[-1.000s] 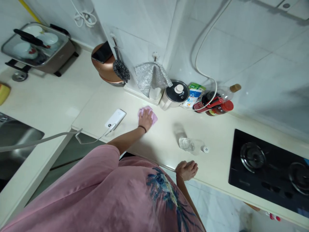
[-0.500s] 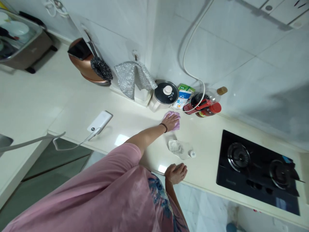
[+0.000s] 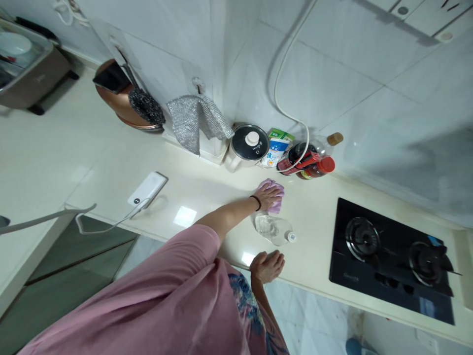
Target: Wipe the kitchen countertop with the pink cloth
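My left hand [image 3: 268, 196] presses down on a pink cloth [image 3: 278, 190] on the cream countertop [image 3: 207, 190], the arm stretched out and a dark band on the wrist. The cloth lies just in front of the sauce bottles [image 3: 314, 165]. A clear plastic bottle [image 3: 273, 230] lies on its side right beside my left wrist. Fingers loosely spread, my right hand [image 3: 266, 266] rests on the counter's front edge and holds nothing.
A black two-burner gas stove [image 3: 388, 256] is set into the counter at the right. Along the wall stand a small lidded pot [image 3: 249, 144], a carton and a silver cloth [image 3: 195, 121] on a hook. A white power bank [image 3: 147, 190] with a cable lies at the left.
My left hand has slid the pink cloth to the right along the counter, from near the power bank to beside the lying bottle. The right hand stayed on the edge.
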`<state>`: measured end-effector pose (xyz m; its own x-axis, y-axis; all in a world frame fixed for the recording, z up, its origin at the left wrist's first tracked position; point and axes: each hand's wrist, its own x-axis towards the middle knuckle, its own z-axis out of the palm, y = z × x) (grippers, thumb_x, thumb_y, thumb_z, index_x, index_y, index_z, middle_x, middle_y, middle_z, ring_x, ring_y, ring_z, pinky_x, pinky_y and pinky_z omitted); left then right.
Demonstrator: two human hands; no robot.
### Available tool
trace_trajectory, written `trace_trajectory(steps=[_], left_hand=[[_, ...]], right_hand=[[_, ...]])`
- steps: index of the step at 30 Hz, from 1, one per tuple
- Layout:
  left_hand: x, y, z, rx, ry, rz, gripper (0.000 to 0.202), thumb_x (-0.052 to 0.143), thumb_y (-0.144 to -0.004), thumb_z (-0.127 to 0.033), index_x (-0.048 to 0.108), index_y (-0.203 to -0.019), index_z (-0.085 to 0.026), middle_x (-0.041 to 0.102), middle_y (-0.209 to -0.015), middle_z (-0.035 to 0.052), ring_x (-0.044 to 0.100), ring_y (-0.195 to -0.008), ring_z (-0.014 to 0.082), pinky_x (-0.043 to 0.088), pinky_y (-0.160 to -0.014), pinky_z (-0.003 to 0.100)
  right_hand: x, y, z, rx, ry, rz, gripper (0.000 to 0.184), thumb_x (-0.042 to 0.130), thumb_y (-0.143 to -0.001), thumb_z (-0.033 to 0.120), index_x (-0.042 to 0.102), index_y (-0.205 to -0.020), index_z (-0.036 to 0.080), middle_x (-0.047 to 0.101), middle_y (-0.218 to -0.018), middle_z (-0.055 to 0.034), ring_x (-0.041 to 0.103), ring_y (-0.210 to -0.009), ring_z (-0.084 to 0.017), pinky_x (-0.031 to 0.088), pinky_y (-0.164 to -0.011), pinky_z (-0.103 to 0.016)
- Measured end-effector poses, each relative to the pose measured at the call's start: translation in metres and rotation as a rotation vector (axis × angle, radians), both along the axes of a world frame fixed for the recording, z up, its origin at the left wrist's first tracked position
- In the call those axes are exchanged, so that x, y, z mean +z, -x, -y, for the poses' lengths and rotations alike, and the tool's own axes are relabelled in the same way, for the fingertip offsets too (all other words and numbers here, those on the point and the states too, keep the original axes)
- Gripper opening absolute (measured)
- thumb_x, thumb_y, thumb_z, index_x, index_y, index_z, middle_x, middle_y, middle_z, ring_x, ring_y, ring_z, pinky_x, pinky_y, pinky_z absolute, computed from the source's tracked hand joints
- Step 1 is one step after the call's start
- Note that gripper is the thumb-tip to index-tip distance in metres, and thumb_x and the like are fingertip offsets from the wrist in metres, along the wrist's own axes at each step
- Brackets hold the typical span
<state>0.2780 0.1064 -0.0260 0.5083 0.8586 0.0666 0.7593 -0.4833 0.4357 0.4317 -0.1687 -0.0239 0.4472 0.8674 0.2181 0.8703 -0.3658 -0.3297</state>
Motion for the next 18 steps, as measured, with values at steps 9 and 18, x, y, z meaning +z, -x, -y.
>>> trace_trajectory(steps=[9, 18], left_hand=[[0.006, 0.068, 0.064, 0.124, 0.021, -0.033, 0.055, 0.056, -0.101, -0.031, 0.057, -0.156, -0.031, 0.039, -0.173, 0.0048, 0.024, -0.164, 0.0293, 0.002, -0.134, 0.061], [0.001, 0.132, 0.191, 0.070, 0.008, -0.071, 0.054, 0.056, -0.103, -0.037, 0.055, -0.157, -0.035, 0.043, -0.171, 0.0026, 0.032, -0.162, 0.0281, 0.008, -0.136, 0.057]], right_hand=[[-0.001, 0.000, 0.000, -0.013, 0.017, 0.007, 0.069, 0.038, -0.103, 0.052, 0.055, -0.154, 0.010, 0.054, -0.155, -0.0317, 0.044, -0.150, -0.046, 0.041, -0.117, -0.073], [-0.006, -0.002, 0.002, -0.013, -0.007, -0.026, 0.070, 0.039, -0.102, 0.055, 0.054, -0.156, 0.013, 0.052, -0.158, -0.0290, 0.042, -0.152, -0.045, 0.036, -0.120, -0.073]])
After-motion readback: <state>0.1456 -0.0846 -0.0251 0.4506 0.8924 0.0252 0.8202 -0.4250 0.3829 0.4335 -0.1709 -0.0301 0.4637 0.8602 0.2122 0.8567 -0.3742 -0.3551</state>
